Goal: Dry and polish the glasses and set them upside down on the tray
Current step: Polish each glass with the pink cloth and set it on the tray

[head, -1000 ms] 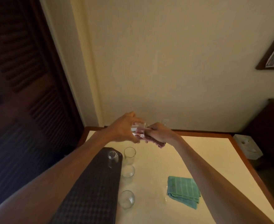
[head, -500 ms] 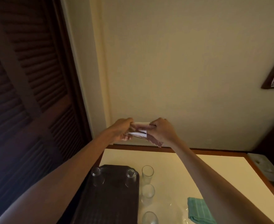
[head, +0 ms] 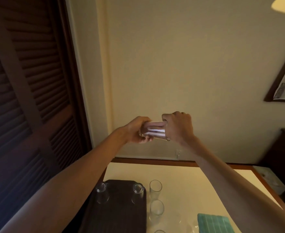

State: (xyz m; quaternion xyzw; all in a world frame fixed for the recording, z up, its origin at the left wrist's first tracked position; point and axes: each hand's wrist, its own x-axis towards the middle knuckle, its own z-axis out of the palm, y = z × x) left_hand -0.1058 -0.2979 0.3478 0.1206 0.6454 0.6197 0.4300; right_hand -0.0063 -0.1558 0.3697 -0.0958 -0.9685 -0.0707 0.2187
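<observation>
The job looks less than half done. Two inverted glasses [head: 102,193] [head: 137,192] already stand at the far end of the dark tray [head: 118,216]. The held glass [head: 155,132] lies sideways in the air, above the far edge of the table [head: 197,182]. The left hand [head: 138,130] wraps its base end, and the right hand [head: 178,126] curls at its mouth, gripping a pinkish cloth [head: 155,126] pushed inside. Two upright glasses [head: 155,188] [head: 157,210] wait just beside the tray, and a third rim [head: 159,231] shows at the bottom edge. These still need drying. A green cloth [head: 214,222] lies nearby.
</observation>
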